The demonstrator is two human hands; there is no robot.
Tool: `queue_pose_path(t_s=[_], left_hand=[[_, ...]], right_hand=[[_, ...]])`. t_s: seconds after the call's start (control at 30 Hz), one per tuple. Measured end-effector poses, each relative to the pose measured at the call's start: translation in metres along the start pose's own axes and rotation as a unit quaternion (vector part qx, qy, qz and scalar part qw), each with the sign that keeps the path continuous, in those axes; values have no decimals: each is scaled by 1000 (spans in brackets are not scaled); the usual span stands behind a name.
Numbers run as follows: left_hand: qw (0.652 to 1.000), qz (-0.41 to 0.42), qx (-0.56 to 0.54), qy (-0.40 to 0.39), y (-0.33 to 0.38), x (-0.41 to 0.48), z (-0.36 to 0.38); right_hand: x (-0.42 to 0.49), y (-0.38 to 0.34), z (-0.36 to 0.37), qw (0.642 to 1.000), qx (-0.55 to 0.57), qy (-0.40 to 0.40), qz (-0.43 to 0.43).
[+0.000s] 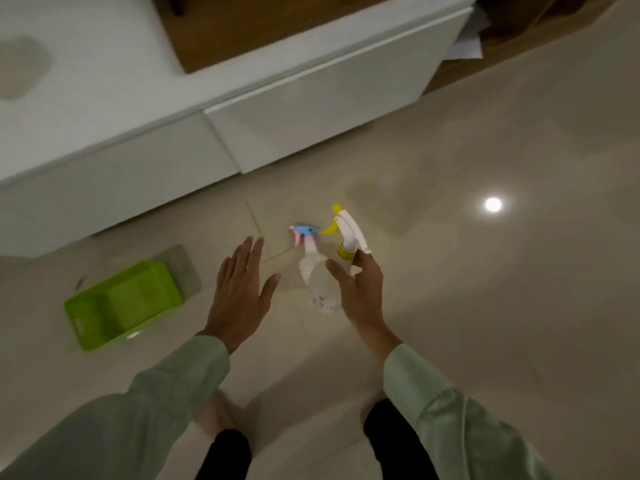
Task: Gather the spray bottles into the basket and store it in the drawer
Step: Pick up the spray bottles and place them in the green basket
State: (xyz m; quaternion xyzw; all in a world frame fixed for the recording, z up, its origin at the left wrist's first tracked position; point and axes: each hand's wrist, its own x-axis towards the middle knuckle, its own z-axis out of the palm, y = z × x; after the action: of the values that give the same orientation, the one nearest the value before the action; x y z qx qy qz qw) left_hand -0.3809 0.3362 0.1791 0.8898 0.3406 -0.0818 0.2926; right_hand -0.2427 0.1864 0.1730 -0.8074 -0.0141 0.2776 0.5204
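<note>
Two clear spray bottles stand on the floor. One has a blue and pink nozzle [304, 233]; the other has a yellow and white nozzle [346, 226]. My right hand [360, 292] is around the neck of the yellow-nozzle bottle, thumb on one side and a finger on the other. My left hand [242, 292] hovers open, fingers spread, just left of the blue-nozzle bottle and not touching it. A lime green basket [121, 303] sits empty on the floor to the left. The white drawer front [322, 112] of the cabinet stands out slightly from its neighbour.
A low white cabinet [104, 98] runs along the back, with a wooden shelf [242, 26] above. Papers [467, 39] lie in a wooden unit at the top right. The glossy beige floor [485, 289] reflects a ceiling light. My feet [214, 417] are below.
</note>
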Motion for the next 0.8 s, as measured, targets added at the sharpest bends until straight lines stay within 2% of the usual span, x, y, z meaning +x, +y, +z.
queue_pose_path(t_s=[0.17, 0.37, 0.6, 0.8], left_hand=[[997, -59, -22, 40, -122, -46, -72], [990, -131, -32, 48, -245, -93, -134], [977, -196, -52, 64, -312, -98, -151], [973, -210, -66, 71, -359, -73, -124]], right_hand=[[-55, -30, 130, 999, -31, -35, -26], [-108, -63, 263, 990, -74, -89, -75], [-114, -60, 360, 978, -104, -145, -110], [-97, -18, 424, 973, -124, -153, -117]])
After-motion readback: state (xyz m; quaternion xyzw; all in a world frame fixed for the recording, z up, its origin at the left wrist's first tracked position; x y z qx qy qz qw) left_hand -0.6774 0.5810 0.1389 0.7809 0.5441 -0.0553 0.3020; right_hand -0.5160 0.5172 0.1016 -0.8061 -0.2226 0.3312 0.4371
